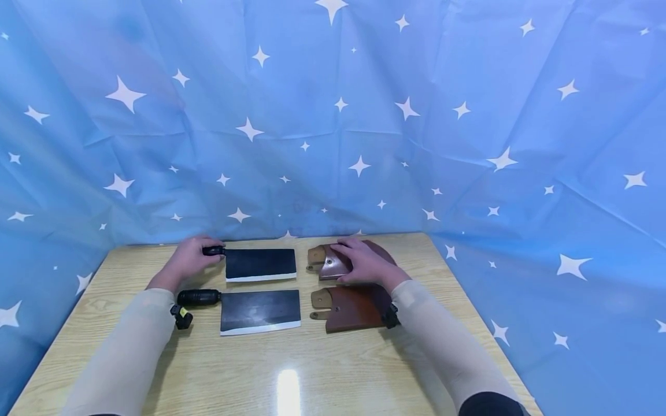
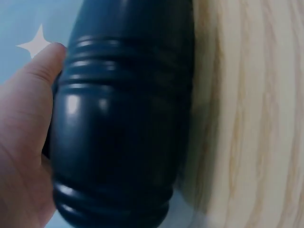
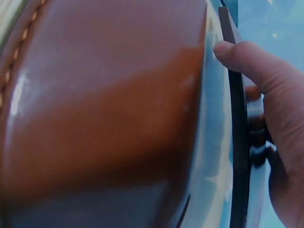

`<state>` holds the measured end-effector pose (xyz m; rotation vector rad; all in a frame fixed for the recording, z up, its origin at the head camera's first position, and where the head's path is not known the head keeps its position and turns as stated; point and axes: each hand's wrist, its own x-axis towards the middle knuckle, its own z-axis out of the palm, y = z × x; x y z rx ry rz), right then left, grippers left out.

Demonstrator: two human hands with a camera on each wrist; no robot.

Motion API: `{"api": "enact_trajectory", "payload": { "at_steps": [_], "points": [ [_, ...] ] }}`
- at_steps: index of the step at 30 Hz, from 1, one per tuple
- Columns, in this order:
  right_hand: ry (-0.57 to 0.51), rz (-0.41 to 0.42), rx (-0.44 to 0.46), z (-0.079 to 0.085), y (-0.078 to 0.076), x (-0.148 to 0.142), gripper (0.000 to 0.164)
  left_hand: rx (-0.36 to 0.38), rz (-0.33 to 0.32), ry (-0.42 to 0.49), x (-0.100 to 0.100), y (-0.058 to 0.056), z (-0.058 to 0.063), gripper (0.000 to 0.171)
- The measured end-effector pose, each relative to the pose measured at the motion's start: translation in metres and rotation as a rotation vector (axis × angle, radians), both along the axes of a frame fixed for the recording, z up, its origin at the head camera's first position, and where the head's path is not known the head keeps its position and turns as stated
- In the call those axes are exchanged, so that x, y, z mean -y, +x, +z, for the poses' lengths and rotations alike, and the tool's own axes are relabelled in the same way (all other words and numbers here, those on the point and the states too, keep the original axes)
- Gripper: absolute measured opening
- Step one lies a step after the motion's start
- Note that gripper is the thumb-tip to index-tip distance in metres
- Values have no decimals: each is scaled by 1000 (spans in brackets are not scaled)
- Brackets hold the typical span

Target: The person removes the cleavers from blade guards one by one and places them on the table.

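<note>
Two cleavers lie one behind the other on the table, blades to the right. My left hand point(image 1: 193, 260) holds the black handle point(image 1: 213, 251) of the far cleaver point(image 1: 260, 264). The near cleaver point(image 1: 260, 312) lies below it; its ridged handle point(image 2: 118, 123) fills the left wrist view and hides part of the left hand. On the right are two brown leather blade sheaths. My right hand point(image 1: 370, 263) grips the far sheath point(image 1: 333, 267) from above, with the thumb point(image 3: 242, 54) at its near edge. The near sheath point(image 1: 354, 308) lies just below, under the wrist.
The wooden table point(image 1: 229, 375) ends at the back against a blue curtain point(image 1: 312, 115) with white stars. Both cleaver blades point toward the sheaths, a narrow gap of tabletop between them. A bright light reflection point(image 1: 288, 393) shows near the front.
</note>
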<state>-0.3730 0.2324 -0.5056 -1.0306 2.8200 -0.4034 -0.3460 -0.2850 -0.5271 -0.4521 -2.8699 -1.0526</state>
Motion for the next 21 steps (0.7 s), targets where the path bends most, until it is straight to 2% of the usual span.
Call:
{"api": "enact_trajectory", "payload": {
  "at_steps": [9,15,21],
  "points": [
    [19,-23,59,-12,-6,-1,100,6,-19,-19,2,-11,-14,42],
    [12,-28,102,-15,-9,-2,100,22,-19,-48,0,-13,-16,42],
    [19,-22,146,-15,-11,-1,98,70,-17,-55,2,-15,-18,44]
  ]
}}
